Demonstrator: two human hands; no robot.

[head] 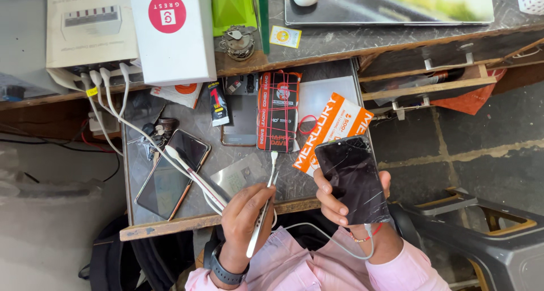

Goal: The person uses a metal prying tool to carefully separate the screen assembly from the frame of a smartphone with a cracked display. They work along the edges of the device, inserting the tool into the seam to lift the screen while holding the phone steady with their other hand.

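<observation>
While the right hand grips a cracked dark phone face up over the counter edge, the left hand pinches a white cable, its plug apparently not yet in the phone.

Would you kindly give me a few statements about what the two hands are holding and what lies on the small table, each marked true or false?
1. The right hand holds a dark phone with a cracked screen. True.
2. The left hand is empty. False: it grips a white cable whose plug points up toward the table.
3. A second phone lies flat on the grey table, left of the hands. True.
4. The orange packet lies on the floor. False: it lies on the table, partly behind the held phone.
5. The left wrist wears a dark watch. True.
</observation>
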